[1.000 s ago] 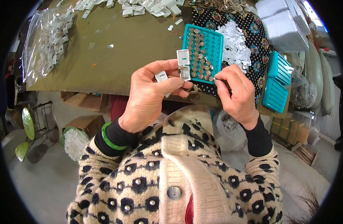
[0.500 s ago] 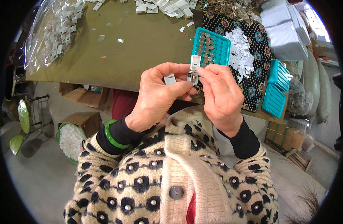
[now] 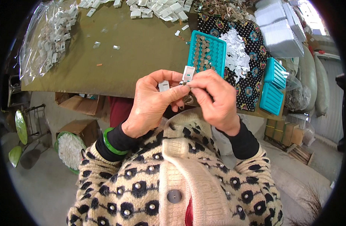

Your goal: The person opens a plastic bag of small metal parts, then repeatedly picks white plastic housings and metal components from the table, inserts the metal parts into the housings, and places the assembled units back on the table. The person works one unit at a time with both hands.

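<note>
My left hand point(image 3: 152, 100) is closed with its thumb and fingers around a small open white plastic casing point(image 3: 188, 72), whose upper end sticks up above the fingers. A second white plastic piece point(image 3: 163, 86) is tucked between the fingers of that same hand. Pressed together at the casing's lower end are the fingertips of my right hand point(image 3: 215, 101); whatever they pinch is hidden. Small shiny metal parts show between the two thumbs, and a ring-like metal piece point(image 3: 188, 100) hangs just below. Behind the hands lies a teal tray point(image 3: 218, 48) with rows of round metal pieces point(image 3: 201, 52).
Piles of white casings point(image 3: 163, 9) lie along the table's far side. A clear bag point(image 3: 48, 41) of filled casings is at left. White flakes point(image 3: 236, 52) rest on a patterned cloth point(image 3: 253, 81). More teal trays point(image 3: 271, 98) and stacked white trays point(image 3: 278, 34) stand at right.
The view has shifted slightly. My right fingertips have closed over the casing's lower end, covering metal parts that showed before. The casing is still in my left hand.
</note>
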The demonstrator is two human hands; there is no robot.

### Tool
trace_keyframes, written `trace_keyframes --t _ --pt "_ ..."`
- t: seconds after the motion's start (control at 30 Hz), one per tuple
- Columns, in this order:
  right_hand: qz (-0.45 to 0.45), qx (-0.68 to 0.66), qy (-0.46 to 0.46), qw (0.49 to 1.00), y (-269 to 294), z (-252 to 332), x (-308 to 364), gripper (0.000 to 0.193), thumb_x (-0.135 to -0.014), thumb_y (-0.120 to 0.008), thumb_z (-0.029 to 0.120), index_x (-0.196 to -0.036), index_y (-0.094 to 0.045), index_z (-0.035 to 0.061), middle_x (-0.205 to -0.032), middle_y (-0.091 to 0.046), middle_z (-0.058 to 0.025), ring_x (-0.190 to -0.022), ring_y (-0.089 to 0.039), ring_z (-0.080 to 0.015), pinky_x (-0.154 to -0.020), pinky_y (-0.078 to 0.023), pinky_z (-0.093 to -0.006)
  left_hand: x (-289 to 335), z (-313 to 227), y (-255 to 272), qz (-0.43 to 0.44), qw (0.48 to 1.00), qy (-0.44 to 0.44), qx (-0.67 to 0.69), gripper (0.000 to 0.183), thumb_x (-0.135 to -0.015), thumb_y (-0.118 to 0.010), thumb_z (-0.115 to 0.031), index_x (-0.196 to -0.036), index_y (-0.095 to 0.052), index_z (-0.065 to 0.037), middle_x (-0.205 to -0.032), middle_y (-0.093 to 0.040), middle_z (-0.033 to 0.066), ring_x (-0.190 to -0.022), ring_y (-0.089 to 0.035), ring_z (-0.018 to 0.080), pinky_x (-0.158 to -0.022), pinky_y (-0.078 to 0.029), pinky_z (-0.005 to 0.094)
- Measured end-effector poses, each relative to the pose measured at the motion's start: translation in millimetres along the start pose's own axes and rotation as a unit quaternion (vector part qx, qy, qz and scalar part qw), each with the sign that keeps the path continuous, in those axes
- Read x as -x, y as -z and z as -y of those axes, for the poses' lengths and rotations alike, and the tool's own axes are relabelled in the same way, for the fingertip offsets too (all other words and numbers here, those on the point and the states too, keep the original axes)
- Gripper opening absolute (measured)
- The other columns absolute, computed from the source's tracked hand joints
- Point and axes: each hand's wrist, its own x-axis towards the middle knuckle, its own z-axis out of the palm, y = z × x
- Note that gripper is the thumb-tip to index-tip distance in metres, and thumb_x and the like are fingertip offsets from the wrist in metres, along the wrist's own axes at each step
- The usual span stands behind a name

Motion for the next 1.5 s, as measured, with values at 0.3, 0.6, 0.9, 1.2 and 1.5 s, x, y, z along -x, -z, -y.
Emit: trace_keyframes --t 0.3,0.6,0.9,1.2,1.5 --pt "-0.068 0.259 -0.003 0.964 15.7 -58.4 -35.0 0.006 -0.085 -0.065 0.003 -0.091 -0.064 0.0011 -0.084 -0.06 -0.0114 -0.072 -0.06 -0.0268 -0.064 -0.049 -0.0357 -11.0 -5.7 8.4 0.047 0.992 0.038 0.114 0.014 -0.079 -0.058 -0.001 -0.092 -0.058 -0.003 -0.076 -0.06 0.0059 -0.052 -0.05 0.0122 -0.045 -0.037 0.0252" --pt "-0.005 0.215 -0.068 0.974 20.0 -67.7 -39.4 0.006 -0.082 -0.069 0.007 -0.084 -0.064 0.0042 -0.082 -0.06 -0.0086 -0.078 -0.061 -0.0279 -0.068 -0.049 -0.0384 -30.6 -12.6 11.1 0.046 0.979 0.084 0.178 0.011 -0.087 -0.061 -0.004 -0.098 -0.061 -0.003 -0.081 -0.06 0.0033 -0.057 -0.05 0.0108 -0.051 -0.04 0.0257" --pt "-0.04 0.003 -0.103 0.994 24.6 -22.8 -29.2 0.004 -0.084 -0.067 -0.003 -0.087 -0.064 -0.0006 -0.082 -0.063 -0.008 -0.065 -0.062 -0.0138 -0.057 -0.049 -0.0263 -30.4 -9.6 -0.8 0.005 0.997 0.024 0.071 0.017 -0.095 -0.062 -0.011 -0.108 -0.062 0.0 -0.079 -0.061 0.0017 -0.057 -0.051 0.0085 -0.048 -0.04 0.0228" --pt "-0.056 0.016 0.001 0.998 1.7 -15.2 -21.8 0.016 -0.08 -0.068 -0.007 -0.093 -0.061 -0.0001 -0.087 -0.06 -0.0106 -0.073 -0.061 -0.0229 -0.062 -0.05 -0.0311 -24.2 -9.3 0.2 0.008 0.998 0.025 0.054 0.02 -0.095 -0.062 -0.009 -0.112 -0.062 0.002 -0.092 -0.069 0.0095 -0.074 -0.069 0.0162 -0.048 -0.049 0.0213" --pt "-0.071 0.032 0.056 0.995 -8.9 -10.1 -28.3 0.017 -0.079 -0.067 -0.007 -0.093 -0.06 0.0008 -0.086 -0.059 -0.0111 -0.076 -0.059 -0.0275 -0.065 -0.05 -0.0355 -15.5 -9.7 13.2 0.076 0.986 0.009 0.15 0.029 -0.095 -0.062 -0.008 -0.123 -0.058 0.001 -0.108 -0.068 0.0117 -0.093 -0.072 0.0222 -0.045 -0.047 0.0203"
